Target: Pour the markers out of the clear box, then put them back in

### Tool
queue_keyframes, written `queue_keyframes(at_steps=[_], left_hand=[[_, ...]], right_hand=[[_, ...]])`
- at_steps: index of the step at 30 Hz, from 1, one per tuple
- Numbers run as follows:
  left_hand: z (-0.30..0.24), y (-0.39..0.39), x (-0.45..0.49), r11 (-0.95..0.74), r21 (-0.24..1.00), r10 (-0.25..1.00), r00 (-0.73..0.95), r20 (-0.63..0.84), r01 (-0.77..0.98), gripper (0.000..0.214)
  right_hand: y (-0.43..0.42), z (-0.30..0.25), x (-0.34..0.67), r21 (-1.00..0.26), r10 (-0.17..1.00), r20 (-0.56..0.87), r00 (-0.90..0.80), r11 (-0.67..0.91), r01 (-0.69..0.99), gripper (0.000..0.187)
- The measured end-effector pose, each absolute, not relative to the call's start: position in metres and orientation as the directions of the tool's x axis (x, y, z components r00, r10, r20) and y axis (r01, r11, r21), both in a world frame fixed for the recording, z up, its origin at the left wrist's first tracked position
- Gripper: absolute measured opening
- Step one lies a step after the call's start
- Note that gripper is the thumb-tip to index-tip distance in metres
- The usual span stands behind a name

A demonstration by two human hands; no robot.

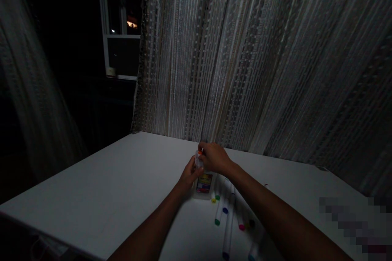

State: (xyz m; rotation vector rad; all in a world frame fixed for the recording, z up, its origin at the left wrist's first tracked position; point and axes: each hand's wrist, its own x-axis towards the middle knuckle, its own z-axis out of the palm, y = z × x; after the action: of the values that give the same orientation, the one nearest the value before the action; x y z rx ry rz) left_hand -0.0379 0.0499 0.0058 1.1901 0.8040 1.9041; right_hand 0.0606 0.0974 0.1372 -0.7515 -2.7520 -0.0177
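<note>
A clear plastic bottle (198, 162) with a colourful label (204, 183) stands tilted on the white table, its lower body resting near the hands. My left hand (190, 174) wraps around the bottle's upper part. My right hand (214, 157) is above it, with its fingertips pinching a small orange cap (200, 153) at the bottle's top. Several white markers (227, 228) with coloured ends lie just below the bottle, pointing towards me. Their green, blue, pink and dark ends show. The lower ends of some are dim.
The white table (92, 195) has a far corner behind the hands and an edge running down the left. A striped sheer curtain (214, 57) hangs behind it. A dark window (122, 28) shows at the upper left. A pixelated patch covers the lower right.
</note>
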Motion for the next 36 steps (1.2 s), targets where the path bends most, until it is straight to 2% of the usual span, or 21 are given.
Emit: queue_keyframes(at_steps=[7,13,18,23,27,30,33,36], left_hand=[[0.005,0.050,-0.037,-0.535,0.803,0.837,-0.297,0.460,-0.262,0.056],[0.008,0.047,-0.036,-0.523,0.820,0.840,-0.305,0.448,-0.235,0.054],[0.011,0.043,-0.034,-0.505,0.840,0.848,-0.294,0.440,-0.198,0.051],[0.011,0.042,-0.032,-0.493,0.841,0.852,-0.320,0.415,-0.223,0.054],[0.011,0.042,-0.031,-0.456,0.856,0.872,-0.312,0.376,-0.243,0.058],[0.010,0.041,-0.031,-0.433,0.870,0.879,-0.322,0.351,-0.235,0.056],[0.010,0.041,-0.032,-0.411,0.880,0.887,-0.331,0.323,-0.241,0.058],[0.008,0.043,-0.033,-0.397,0.886,0.888,-0.345,0.304,-0.240,0.059]], right_hand=[[0.098,0.135,0.061,-0.051,0.494,0.285,-0.821,0.863,0.502,0.024],[0.098,0.137,0.065,-0.137,0.506,0.271,-0.819,0.862,0.487,0.032],[0.097,0.140,0.072,-0.191,0.457,0.292,-0.840,0.889,0.417,0.034],[0.104,0.143,0.087,-0.322,0.442,0.412,-0.797,0.889,0.327,0.028],[0.125,0.136,0.113,-0.388,0.525,0.501,-0.688,0.847,0.364,0.023],[0.141,0.116,0.137,-0.370,0.645,0.399,-0.651,0.763,0.530,0.023],[0.148,0.089,0.160,-0.258,0.742,0.209,-0.637,0.670,0.696,0.024],[0.148,0.062,0.176,-0.159,0.796,0.122,-0.593,0.606,0.780,0.026]])
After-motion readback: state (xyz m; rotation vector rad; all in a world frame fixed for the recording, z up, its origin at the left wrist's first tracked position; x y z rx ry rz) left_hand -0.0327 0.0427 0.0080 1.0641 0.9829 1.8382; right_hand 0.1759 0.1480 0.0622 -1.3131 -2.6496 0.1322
